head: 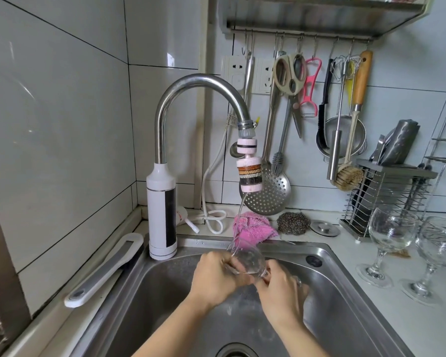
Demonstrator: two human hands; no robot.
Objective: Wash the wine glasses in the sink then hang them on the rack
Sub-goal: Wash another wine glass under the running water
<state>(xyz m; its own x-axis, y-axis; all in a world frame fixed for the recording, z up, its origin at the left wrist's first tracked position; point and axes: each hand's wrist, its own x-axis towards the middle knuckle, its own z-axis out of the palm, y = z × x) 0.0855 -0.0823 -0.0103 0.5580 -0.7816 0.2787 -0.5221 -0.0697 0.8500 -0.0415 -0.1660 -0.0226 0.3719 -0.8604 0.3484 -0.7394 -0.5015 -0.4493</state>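
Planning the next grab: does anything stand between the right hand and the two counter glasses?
Nothing visible does. The right hand grips the wet glass over the sink; only its rim and bare counter lie before the near glass and far glass.

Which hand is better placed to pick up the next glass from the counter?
Right, probably. The right hand is nearer the two wine glasses on the counter right of the sink; the left hand grips the held glass by its bowl.
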